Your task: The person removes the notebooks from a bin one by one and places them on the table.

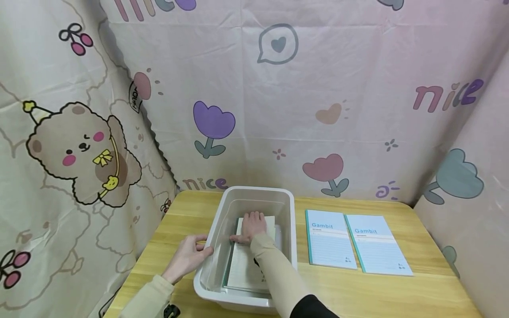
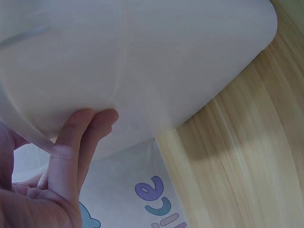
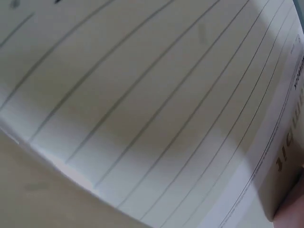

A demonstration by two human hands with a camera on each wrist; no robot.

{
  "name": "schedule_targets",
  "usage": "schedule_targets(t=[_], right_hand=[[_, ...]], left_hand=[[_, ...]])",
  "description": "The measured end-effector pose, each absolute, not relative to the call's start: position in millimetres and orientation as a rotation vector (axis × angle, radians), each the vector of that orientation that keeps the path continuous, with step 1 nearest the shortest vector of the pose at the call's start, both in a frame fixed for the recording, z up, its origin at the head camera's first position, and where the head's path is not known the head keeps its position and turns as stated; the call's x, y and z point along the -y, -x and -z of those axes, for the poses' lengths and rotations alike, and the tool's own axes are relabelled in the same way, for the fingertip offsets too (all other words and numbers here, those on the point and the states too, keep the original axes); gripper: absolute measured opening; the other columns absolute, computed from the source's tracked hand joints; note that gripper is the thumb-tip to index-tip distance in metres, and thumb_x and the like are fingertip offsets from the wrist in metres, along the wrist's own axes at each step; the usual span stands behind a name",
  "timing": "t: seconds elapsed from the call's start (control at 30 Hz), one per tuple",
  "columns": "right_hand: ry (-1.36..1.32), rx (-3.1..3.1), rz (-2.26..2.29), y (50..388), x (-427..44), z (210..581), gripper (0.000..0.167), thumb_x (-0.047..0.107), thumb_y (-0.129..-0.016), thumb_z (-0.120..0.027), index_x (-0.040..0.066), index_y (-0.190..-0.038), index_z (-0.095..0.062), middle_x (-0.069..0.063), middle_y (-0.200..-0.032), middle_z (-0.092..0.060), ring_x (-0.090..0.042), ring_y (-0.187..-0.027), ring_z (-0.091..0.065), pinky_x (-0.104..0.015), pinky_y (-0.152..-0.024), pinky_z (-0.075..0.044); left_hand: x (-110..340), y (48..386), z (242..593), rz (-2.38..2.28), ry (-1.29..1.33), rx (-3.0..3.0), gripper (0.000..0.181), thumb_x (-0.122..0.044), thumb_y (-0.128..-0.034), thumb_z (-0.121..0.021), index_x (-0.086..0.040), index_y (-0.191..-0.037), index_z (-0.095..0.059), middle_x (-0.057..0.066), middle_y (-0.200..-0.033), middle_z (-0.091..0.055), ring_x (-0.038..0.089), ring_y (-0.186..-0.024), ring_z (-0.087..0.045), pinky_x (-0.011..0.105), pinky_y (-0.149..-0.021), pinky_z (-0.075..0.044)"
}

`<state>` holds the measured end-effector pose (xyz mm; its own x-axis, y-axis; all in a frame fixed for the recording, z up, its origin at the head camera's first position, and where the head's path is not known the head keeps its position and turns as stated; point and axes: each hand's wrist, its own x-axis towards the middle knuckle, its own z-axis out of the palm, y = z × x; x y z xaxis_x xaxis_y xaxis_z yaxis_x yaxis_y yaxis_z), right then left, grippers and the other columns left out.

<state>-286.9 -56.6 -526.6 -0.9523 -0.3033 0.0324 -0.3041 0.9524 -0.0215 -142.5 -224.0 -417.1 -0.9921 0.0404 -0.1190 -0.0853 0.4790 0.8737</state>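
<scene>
A pale plastic bin (image 1: 295, 229) stands on the wooden table, with a notebook (image 1: 243, 269) lying flat inside it. My right hand (image 1: 253, 227) rests on the upper part of that notebook, fingers together and thumb out to the left; in the right wrist view the lined cover (image 3: 156, 95) fills most of the picture and only a bit of the hand (image 3: 290, 211) shows at the corner. On the bin's left rim my left hand (image 1: 188, 257) grips with the thumb on top; the left wrist view shows its fingers (image 2: 71, 152) against the bin's outer wall (image 2: 156, 61).
Two light blue Gambit notebooks, one (image 1: 330, 240) nearer the bin and another (image 1: 379, 245) beside it, lie on the table (image 1: 338, 291) to the right. A printed cloth (image 1: 262, 101) hangs behind the table and at both sides.
</scene>
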Motion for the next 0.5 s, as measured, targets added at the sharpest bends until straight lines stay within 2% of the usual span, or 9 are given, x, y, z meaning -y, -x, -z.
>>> schedule_targets(t=[0.17, 0.5], right_hand=[[-0.434, 3.050, -0.013, 289.5, 55.0, 518.8, 0.089, 0.089, -0.069, -0.058, 0.010, -0.110, -0.059, -0.008, -0.106, -0.063, -0.023, -0.101, -0.055, -0.035, -0.094, -0.048], [-0.459, 2.997, -0.023, 292.4, 60.4, 503.5, 0.074, 0.079, -0.070, -0.067, 0.012, -0.100, -0.055, -0.008, -0.100, -0.063, -0.024, -0.096, -0.055, -0.036, -0.086, -0.045]], left_hand=[[224.3, 142.8, 416.4, -1.556, 0.022, -2.577, 0.045, 0.001, -0.0892, -0.060, 0.017, -0.130, -0.054, 0.034, -0.105, -0.072, 0.041, -0.088, -0.075, 0.043, -0.068, -0.066], [223.9, 142.9, 416.3, -1.539, 0.036, -2.596, 0.046, 0.001, -0.0885, -0.060, 0.018, -0.130, -0.054, 0.035, -0.106, -0.071, 0.040, -0.086, -0.076, 0.042, -0.066, -0.066]])
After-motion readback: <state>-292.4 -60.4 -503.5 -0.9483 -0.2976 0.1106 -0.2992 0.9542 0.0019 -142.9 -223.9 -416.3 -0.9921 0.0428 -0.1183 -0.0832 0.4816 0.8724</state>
